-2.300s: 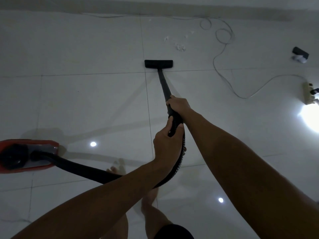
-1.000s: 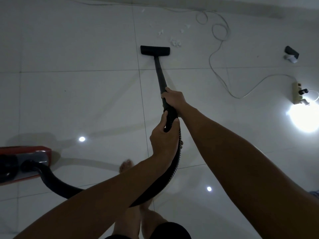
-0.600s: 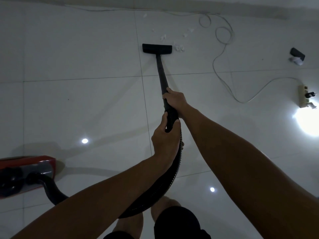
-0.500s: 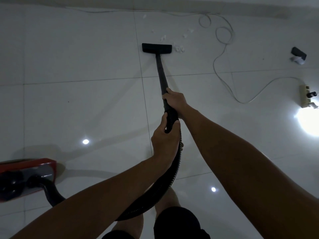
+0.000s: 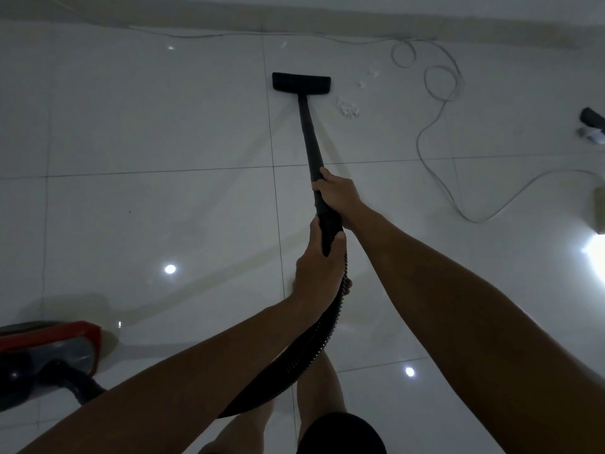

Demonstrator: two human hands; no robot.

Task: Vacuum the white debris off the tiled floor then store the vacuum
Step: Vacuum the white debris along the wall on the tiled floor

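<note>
Nozzle position is the change: the flat black rectangular floor head (image 5: 301, 82) has pushed forward since half a second ago and now sits past the largest clump of white fluffy debris (image 5: 348, 108), which lies just right of the black rigid wand tube (image 5: 309, 136), behind the head and not under it. We read that as a miss: the stroke ran alongside the clump instead of over it. Two smaller white flecks (image 5: 367, 78) lie right of the head, and one more scrap (image 5: 283, 44) sits ahead of it near the wall. Some bits that earlier sat in front of the head no longer show, so we judge part of the mess is picked up or hidden under the head. Our right hand (image 5: 337, 191) grips the wand with fingers wrapped round it; our left hand (image 5: 319, 273) is curled round the black ribbed hose (image 5: 307, 352) just behind the cuff. The hose loops down past our legs to the red canister vacuum body (image 5: 49, 355) at lower left, on the glossy white tiled floor (image 5: 147, 126). The thin white power cord (image 5: 438, 103), coiled near the debris, is a snag risk if we sweep right. We judge the next pass needs a pull back and a shift right over the clump. Storage step is not yet started.
</note>
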